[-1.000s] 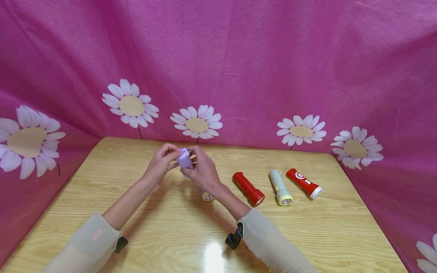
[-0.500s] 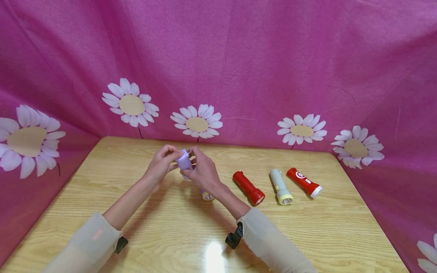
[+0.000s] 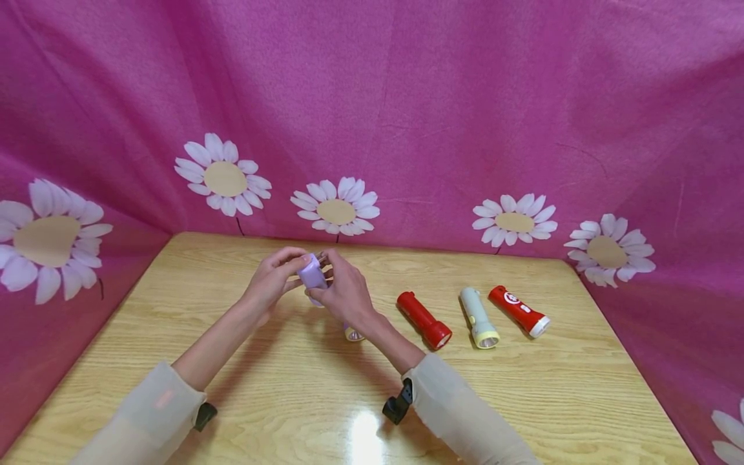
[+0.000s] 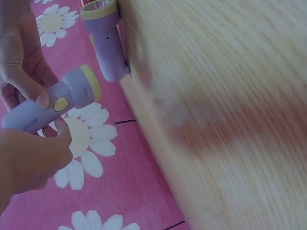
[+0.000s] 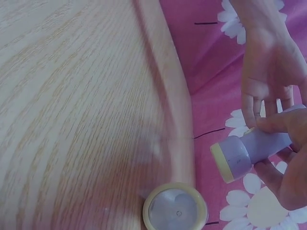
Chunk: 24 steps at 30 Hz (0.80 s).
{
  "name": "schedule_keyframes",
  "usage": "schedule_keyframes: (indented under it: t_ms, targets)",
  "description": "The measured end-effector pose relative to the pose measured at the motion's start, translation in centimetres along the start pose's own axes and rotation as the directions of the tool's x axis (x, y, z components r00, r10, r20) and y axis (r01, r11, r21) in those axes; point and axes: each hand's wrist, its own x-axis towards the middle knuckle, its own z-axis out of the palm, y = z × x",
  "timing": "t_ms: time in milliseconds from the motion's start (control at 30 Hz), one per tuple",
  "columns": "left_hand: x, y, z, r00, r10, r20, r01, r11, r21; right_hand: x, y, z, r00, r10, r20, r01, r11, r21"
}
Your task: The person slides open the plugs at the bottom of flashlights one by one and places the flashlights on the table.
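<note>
A purple flashlight [image 3: 312, 274] with a yellow rim is held above the table between both hands. My right hand [image 3: 347, 284] grips its body, the thumb lying along it near the yellow switch [image 4: 60, 104]. At the tail end, the thumb and fingers of my left hand [image 3: 273, 278] pinch it. In the right wrist view, the lens end [image 5: 230, 158] points away from the hands toward the table. A second purple flashlight [image 4: 108, 48] rests on the table, mostly hidden behind my right hand and forearm in the head view.
To the right lie a red flashlight [image 3: 423, 321], a pale green one [image 3: 479, 320] with a yellow rim, and a red one with a white head [image 3: 519, 311]. A pink flowered curtain [image 3: 407, 116] surrounds the wooden table [image 3: 279, 400].
The held flashlight has tilted slightly, so the slot at its tail end no longer shows. Both hands keep nearly the same place, and the other flashlights have not moved.
</note>
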Motion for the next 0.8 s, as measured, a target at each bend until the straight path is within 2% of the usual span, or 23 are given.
schedule_keyframes:
  t_ms: [267,567,800]
  targets:
    - [0.04,0.21,0.14,1.000,-0.003,0.014,0.003,1.000,0.000,-0.14,-0.12,-0.17,1.000,0.003,-0.004,-0.003,1.000,0.005]
    - [0.14,0.34,0.12,0.999,-0.039,0.020,0.039,0.999,-0.001,-0.11,-0.01,-0.27,0.999,0.037,0.013,-0.037,0.999,0.028]
    - [0.36,0.40,0.24,0.998,-0.063,-0.001,0.063,0.998,-0.007,-0.01,0.28,-0.30,0.999,0.041,0.016,-0.042,0.998,0.054]
